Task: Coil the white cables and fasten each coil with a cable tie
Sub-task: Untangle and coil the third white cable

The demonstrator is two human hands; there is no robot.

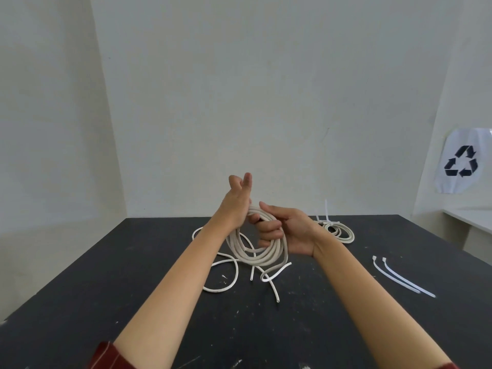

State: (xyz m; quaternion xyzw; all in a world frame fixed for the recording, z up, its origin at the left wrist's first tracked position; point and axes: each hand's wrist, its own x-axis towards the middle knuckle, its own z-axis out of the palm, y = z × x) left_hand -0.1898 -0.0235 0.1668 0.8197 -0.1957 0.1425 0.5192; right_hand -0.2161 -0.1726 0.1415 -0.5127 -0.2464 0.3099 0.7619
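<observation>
Gripped above the middle of the black table (106, 275), a coil of white cable (262, 251) is held up by both hands, its loops hanging down between them. The right hand (286, 230) is wrapped round the coil's right side, fingers curled through the loops and thumb laid over the top, so that stretch of cable is largely covered. The left hand (235, 206) is set against the coil's upper left; two of its fingers are raised and crossed, while the rest are hidden behind the hand, so how firmly the cable is gripped there cannot be told. Loose cable ends (274, 272) are seen trailing from the coil's lower edge onto the table, and a slack loop (229, 275) is spread to the left, partly cut off behind the left forearm. A finished coil (339, 231) is lying far right on the table, bound with a cable tie whose tail (326, 209) is sticking upward; its left part is hidden behind the right wrist. Two spare cable ties (402, 278) are laid side by side on the near right. A sheet with a recycling symbol (462, 161) is fixed to the right wall, its edge cut by the frame. Red sleeves (106, 356) are just caught at the bottom edge.
</observation>
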